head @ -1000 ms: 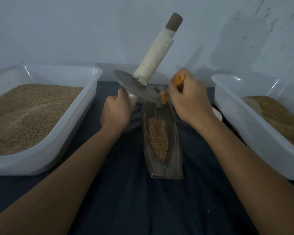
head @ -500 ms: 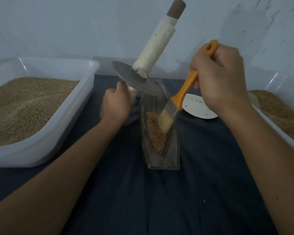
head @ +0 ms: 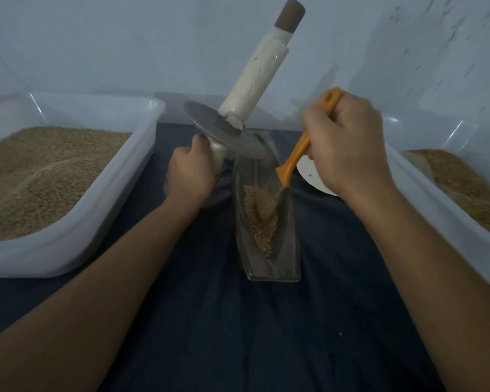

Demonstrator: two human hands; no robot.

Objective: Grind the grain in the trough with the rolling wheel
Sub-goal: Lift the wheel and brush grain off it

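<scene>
Fingers of the right hand are gripping the orange brush, now dipping lower vs 0.5 s ago, bristles blurring as they're sweeping the grain in the trough. Fingers of the left hand are wrapping the lower handle of the rolling wheel, keeping it tilted and lifted off the far end, w/ no real shift. So it's looking like grain's being gathered mid-trough; grinding isn't going on rn. Bins of grain are sitting either side on the counter.

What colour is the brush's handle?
Orange. The brush handle shows best in the head view, held by the right hand.
</scene>
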